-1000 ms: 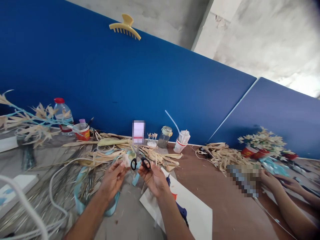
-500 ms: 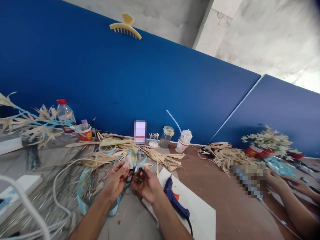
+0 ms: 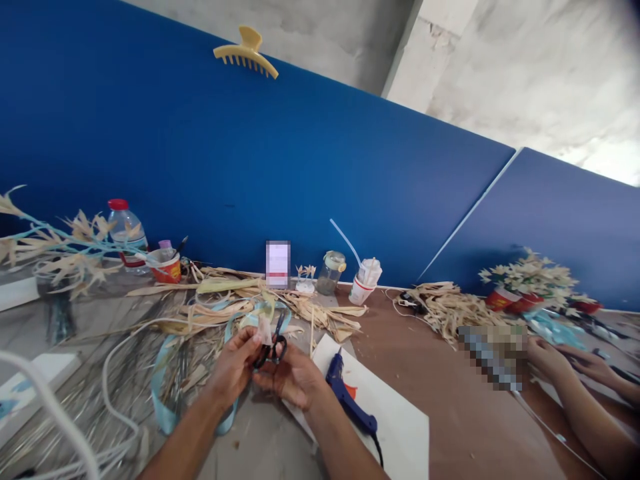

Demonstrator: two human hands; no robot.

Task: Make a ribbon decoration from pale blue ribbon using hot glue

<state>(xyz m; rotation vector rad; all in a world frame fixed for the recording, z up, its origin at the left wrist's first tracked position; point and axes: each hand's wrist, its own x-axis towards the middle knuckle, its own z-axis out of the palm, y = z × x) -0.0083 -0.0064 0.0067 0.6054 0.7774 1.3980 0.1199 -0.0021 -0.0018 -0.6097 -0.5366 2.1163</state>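
Head view: left hand (image 3: 233, 367) has its fingers pinching a pale scrap (image 3: 264, 331), thin and papery looking, maybe dried husk, but it's too small for me to swear to that. Right hand (image 3: 295, 381) has its fingers curled around the black loops of a pair of scissors (image 3: 277, 341), blades pointing away from the person. Both things are up off the bench (image 3: 465, 427), just short of the messy dried husk strips (image 3: 230, 287). Scrap and scissors are right beside each other; can't tell if they actually touch.

Handling-wise, I'd guess the scrap weighs next to nothing and bends easily, so it'd flutter or crease if you squeeze hard. If it's as dry as it looks, it could split too. I'd go for a light thumb-and-finger pinch near the lower edge, pretty much where the left hand has it. Scissors are the opposite: stiff, a bit more weight, hard to damage. Loops are the place to hold those. They look smooth, so probably slightly slippery if your hands are sweaty. Fingers well off the blades, obviously.
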